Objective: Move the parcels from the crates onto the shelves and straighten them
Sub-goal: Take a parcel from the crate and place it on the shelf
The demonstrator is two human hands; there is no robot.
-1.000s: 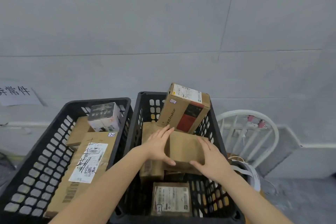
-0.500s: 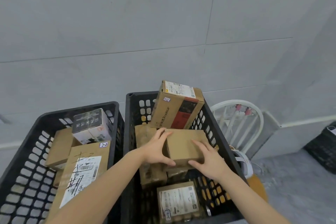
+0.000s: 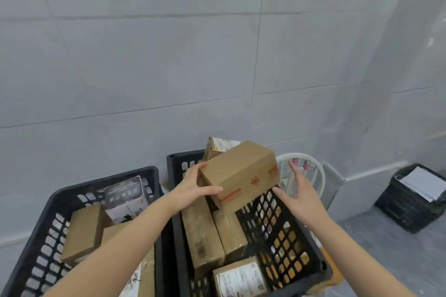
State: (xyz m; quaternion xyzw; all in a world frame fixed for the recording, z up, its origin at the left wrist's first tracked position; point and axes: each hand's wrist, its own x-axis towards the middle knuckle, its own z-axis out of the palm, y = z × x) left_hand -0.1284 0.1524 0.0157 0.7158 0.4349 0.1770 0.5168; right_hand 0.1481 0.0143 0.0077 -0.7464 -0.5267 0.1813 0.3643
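A plain brown cardboard parcel with red tape marks hangs tilted above the right black crate. My left hand grips its left end, thumb along the front face. My right hand is open just to the right of the parcel, fingers straight, apart from it. Several more brown parcels lie inside the right crate, one with a white label at the front. The left black crate holds flat brown parcels and a printed black-and-white box.
A grey tiled wall stands right behind the crates. A white round-backed chair is beside the right crate. A small dark basket with white papers sits on the grey floor at the right.
The parcel has been lifted out of the right crate and tilted. My right hand has come off it and opened. The view has swung to the right.
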